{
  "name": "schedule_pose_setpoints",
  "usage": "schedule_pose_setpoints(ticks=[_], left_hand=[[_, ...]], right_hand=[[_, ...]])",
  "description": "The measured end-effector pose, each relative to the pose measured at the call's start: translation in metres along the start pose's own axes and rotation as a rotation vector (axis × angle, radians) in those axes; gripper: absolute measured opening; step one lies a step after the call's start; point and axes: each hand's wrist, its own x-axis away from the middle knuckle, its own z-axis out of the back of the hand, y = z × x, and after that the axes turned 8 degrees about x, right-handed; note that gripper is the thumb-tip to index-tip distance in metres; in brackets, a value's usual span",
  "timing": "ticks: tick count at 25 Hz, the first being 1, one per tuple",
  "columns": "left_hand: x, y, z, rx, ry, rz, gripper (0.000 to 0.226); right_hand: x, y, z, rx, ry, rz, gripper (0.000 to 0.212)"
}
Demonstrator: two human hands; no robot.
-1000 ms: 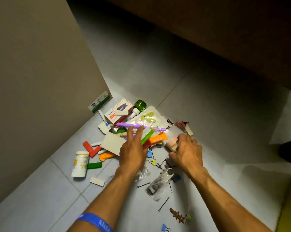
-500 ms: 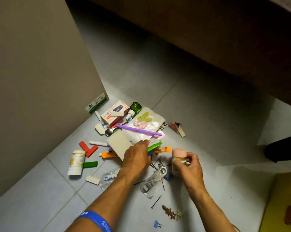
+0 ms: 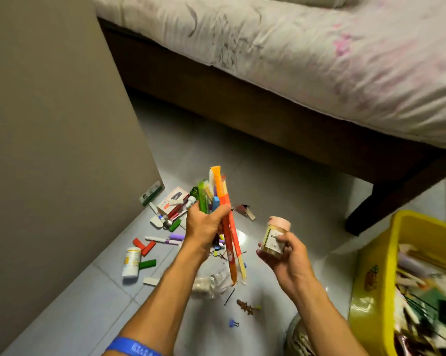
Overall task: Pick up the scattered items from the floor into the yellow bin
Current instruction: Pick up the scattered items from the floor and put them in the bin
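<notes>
My left hand [image 3: 205, 227] is raised off the floor and grips a bundle of long items [image 3: 220, 196], among them orange, green and blue pieces. My right hand [image 3: 283, 253] holds a small jar [image 3: 274, 238] with a pink lid. The yellow bin [image 3: 371, 273] stands at the lower right, partly filled with mixed items. On the tiled floor lie scattered items: a white pill bottle [image 3: 131, 262], red blocks [image 3: 143, 246], a green block [image 3: 147, 264], a purple marker [image 3: 165, 239], a red-and-white box [image 3: 172, 201], a hairpin [image 3: 229, 297] and a blue binder clip [image 3: 233, 323].
A beige cabinet wall [image 3: 57, 137] rises on the left. A bed with pale bedding [image 3: 306, 52] on a dark wooden frame [image 3: 268, 129] fills the back and right; its leg [image 3: 365, 214] stands beside the bin. A crumpled clear plastic bag [image 3: 211, 283] lies under my left forearm.
My left hand has closed on the bundle of long items and lifted it off the floor. My right hand has carried the jar rightward. The view has tilted up, showing the bed and bin.
</notes>
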Motion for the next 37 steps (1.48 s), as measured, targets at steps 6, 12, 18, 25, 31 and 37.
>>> schedule_pose_setpoints(ticks=[6,12,18,25,31,37], left_hand=[[0.061,0.033,-0.085,0.319,-0.176,0.074,0.026],[0.137,-0.022,-0.201,0.186,-0.337,0.379,0.015],[0.18,-0.054,-0.314,0.101,-0.536,0.596,0.023],[0.155,-0.086,-0.271,0.019,-0.449,0.622,0.051],[0.109,-0.06,-0.173,0.046,-0.246,0.49,0.044],[0.028,-0.044,-0.058,0.021,0.034,0.424,0.03]], right_hand=[[0.087,-0.061,0.052,-0.135,0.037,0.129,0.029],[0.148,-0.109,0.167,-0.117,0.353,0.179,0.022],[0.166,-0.139,0.238,-0.277,0.582,0.348,0.034],[0.147,-0.127,0.221,-0.147,0.611,0.355,0.036],[0.109,-0.096,0.116,0.075,0.379,0.259,0.024],[0.038,-0.042,-0.023,0.344,0.147,0.129,0.009]])
